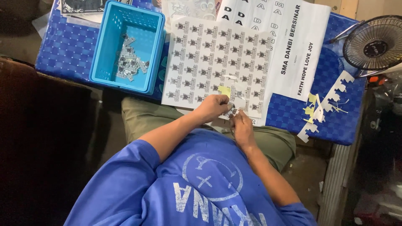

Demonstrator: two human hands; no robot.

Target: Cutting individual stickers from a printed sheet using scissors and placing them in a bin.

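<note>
A small printed sticker (233,112) is pinched between both hands at the near edge of the sticker sheet (217,62), just over the lap. The left hand (214,106) is closed on it from above with fingertips bunched; the right hand (241,125) grips it from below (thumb and forefinger, as far as can be told). Judged step: a single piece is being peeled or separated from its backing. The next move would call for a clean pull without tearing, then a short carry leftward across the sheet.

A yellowish gap (225,90) is seen on the sheet where a piece is missing, just above the hands.

Containers: one light-blue plastic basket (109,50) stands on the blue checked counter (67,50), touching the sheet's left edge. A loose heap of small printed pieces (130,63) lies inside it, on the floor of the basket, well short of filling it.

Backing scraps (324,104) lie to the right, near a small fan (374,42).
</note>
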